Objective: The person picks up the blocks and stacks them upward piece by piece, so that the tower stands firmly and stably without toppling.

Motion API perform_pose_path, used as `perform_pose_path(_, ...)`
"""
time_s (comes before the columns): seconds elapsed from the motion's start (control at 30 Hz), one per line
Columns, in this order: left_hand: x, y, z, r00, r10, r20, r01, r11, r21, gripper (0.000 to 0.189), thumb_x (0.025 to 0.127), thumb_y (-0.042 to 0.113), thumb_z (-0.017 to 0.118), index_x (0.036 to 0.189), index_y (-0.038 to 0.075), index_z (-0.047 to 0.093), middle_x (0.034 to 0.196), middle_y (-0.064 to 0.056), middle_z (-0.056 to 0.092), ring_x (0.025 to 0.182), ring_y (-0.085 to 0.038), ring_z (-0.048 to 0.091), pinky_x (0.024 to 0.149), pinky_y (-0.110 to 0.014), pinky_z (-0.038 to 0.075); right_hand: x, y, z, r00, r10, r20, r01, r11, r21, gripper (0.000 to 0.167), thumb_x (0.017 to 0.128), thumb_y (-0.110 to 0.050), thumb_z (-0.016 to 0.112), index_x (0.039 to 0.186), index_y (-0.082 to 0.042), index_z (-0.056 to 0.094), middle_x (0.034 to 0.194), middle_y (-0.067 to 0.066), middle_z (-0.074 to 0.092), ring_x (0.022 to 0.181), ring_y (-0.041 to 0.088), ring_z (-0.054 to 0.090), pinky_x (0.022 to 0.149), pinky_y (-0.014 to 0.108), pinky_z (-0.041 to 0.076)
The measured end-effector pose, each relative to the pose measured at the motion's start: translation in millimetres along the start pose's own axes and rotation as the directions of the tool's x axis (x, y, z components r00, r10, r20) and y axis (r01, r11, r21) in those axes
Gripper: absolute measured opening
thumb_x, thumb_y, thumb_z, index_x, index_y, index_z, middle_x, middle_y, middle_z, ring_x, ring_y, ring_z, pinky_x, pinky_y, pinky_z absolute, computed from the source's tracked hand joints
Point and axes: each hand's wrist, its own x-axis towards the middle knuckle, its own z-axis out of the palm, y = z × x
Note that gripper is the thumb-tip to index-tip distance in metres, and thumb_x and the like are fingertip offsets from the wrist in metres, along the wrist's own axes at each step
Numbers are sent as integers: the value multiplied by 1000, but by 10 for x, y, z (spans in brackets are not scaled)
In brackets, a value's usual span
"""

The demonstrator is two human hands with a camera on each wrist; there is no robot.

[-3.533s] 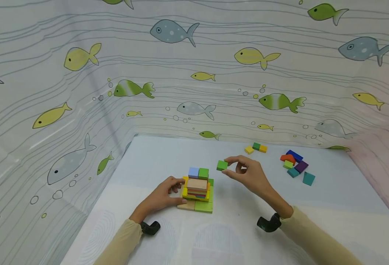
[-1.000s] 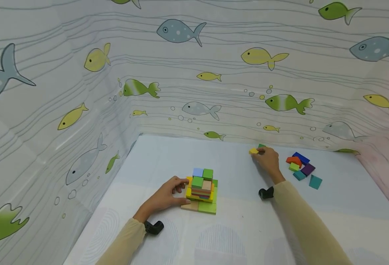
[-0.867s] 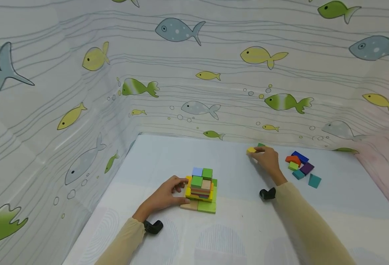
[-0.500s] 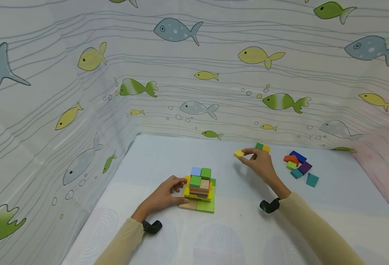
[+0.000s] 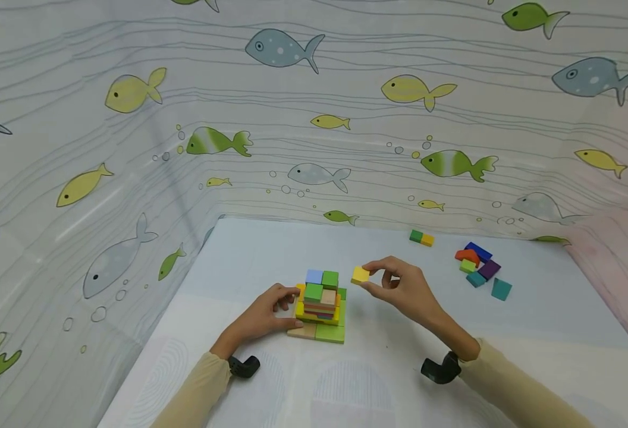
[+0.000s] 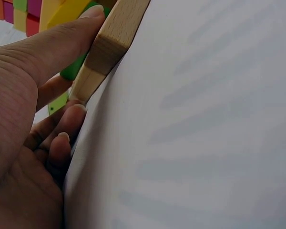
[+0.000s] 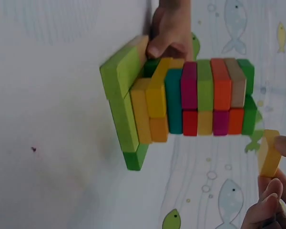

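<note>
A tower of coloured wooden blocks (image 5: 322, 314) stands on the table, on a wider base of green and plain wood blocks. My left hand (image 5: 264, 313) holds the tower's left side low down, thumb at the front and index finger further back. In the left wrist view the thumb (image 6: 52, 47) lies along a plain wood block (image 6: 107, 45). My right hand (image 5: 406, 286) pinches a yellow block (image 5: 360, 275) between thumb and fingers, raised just right of the tower top. Green blocks (image 5: 313, 292), a light blue block (image 5: 314, 276) and a plain one show on top.
At the back of the table lie a green block (image 5: 416, 236) and an orange-yellow block (image 5: 427, 240), side by side. Further right is a loose group with blue, red, purple (image 5: 489, 270) and teal blocks (image 5: 501, 289). Fish-print walls surround the table (image 5: 260, 255).
A green block that my right hand held now sits on the tower's top. My right hand has since picked the yellow block from the back and brought it toward the tower. My left hand stays put.
</note>
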Motion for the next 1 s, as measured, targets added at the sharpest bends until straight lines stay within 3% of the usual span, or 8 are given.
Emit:
perform_pose_path(0.1, -1, 7, -11, 1000, -2, -3, 2, 1000, 0, 73, 86, 45, 84, 145, 14, 56, 113, 3, 54, 96, -15, 50, 82, -32, 41, -61, -123, 69, 998, -68, 13, 68, 997, 21, 31, 87, -23, 86, 116, -25, 75, 87, -8, 61, 69, 16, 53, 58, 27, 44)
perform_pose_path(0.23, -3, 19, -14, 1000, 2, -2, -2, 1000, -10, 73, 86, 45, 84, 145, 13, 56, 113, 1, 54, 96, -17, 50, 82, -32, 41, -99, -234, 193, 987, -158, 26, 158, 987, 2, 30, 85, -21, 88, 112, -25, 75, 96, -13, 64, 68, 12, 52, 57, 26, 45)
perform_pose_path(0.37, -7, 21, -12, 1000, 0, 2, 0, 1000, -23, 73, 86, 44, 84, 145, 14, 55, 113, 0, 54, 96, -18, 50, 82, -33, 41, -101, -288, 317, 978, -207, 38, 208, 978, -18, 30, 83, -21, 89, 109, -23, 75, 100, -10, 66, 67, 9, 51, 57, 25, 45)
perform_pose_path(0.63, 6, -2, -8, 1000, 14, 0, -14, 1000, -15, 72, 87, 45, 83, 145, 14, 56, 112, 2, 54, 96, -16, 49, 82, -33, 41, -93, -295, 443, 981, -194, 30, 194, 981, -16, 30, 82, -22, 90, 109, -22, 76, 98, -14, 63, 68, 8, 50, 58, 24, 44)
perform_pose_path(1.0, -1, -2, -6, 1000, 19, -3, -19, 1000, -13, 72, 86, 45, 84, 145, 14, 56, 112, 2, 54, 95, -16, 49, 82, -33, 41, -84, -271, 463, 981, -194, 4, 194, 981, 20, 30, 85, -24, 87, 112, -22, 75, 100, -14, 64, 67, 9, 51, 57, 24, 44)
